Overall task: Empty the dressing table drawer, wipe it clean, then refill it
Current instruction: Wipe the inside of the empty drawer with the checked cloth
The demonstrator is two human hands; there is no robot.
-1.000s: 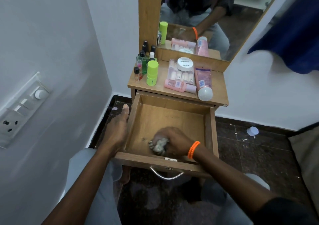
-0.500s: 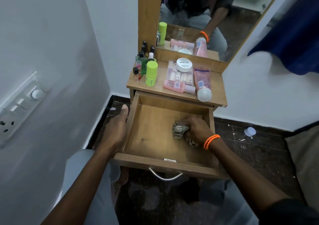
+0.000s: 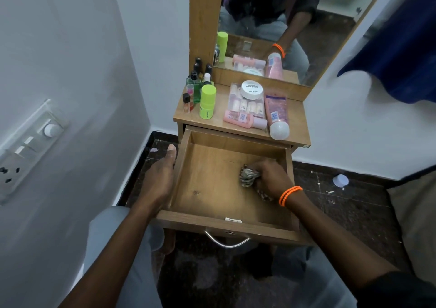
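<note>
Since a second ago the right hand (image 3: 271, 178) has swept its cloth (image 3: 247, 177) from the drawer's (image 3: 212, 189) front-middle to the right side, fist clenched on the wad. Left hand (image 3: 158, 180) still braces the left drawer wall, fingers hidden, so grip can't be told. Wiping step, drawer emptied. Bottles and tubes (image 3: 245, 109) wait on the tabletop (image 3: 299, 123). Next: finish corners, then refill.

Brown wood drawer (image 3: 207, 178); grey mottled cloth (image 3: 247, 176); orange bracelet (image 3: 289, 195); lime can (image 3: 207, 102) at eleven o'clock; pink tube (image 3: 276, 111).
</note>
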